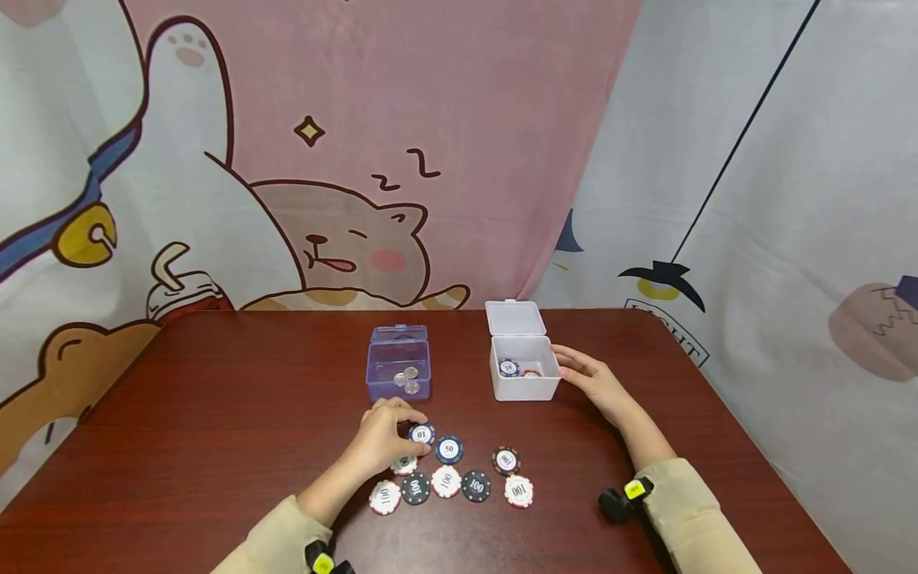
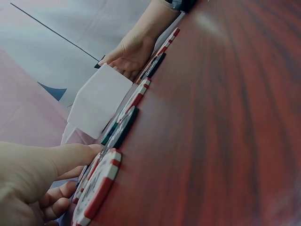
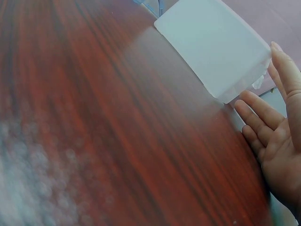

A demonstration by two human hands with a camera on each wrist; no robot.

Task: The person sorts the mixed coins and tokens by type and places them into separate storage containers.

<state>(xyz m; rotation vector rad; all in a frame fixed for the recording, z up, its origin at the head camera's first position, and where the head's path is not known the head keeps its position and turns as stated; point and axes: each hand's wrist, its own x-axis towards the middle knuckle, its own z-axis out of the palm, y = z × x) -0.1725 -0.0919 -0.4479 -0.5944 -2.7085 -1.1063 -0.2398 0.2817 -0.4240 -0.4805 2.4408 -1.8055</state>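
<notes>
pinching the 10 chip (image 1: 421, 434) between left fingers (image 1: 410, 414), in front and to the left of the white box (image 1: 527, 389); touching its right side with right fingers (image 1: 578, 360), nearly straight, gripping nothing; with loose chips (image 1: 446, 481) in front of it.

You can read 10 on the blue chip (image 1: 421, 434) you pinch and on another chip (image 1: 509, 367) inside the white box (image 1: 526, 389); 50 on the dark blue chip (image 1: 449, 450); 100 on three white chips (image 1: 446, 481) and two black chips (image 1: 476, 485); two Zs and IGHT on the curtain (image 1: 459, 104).
</notes>
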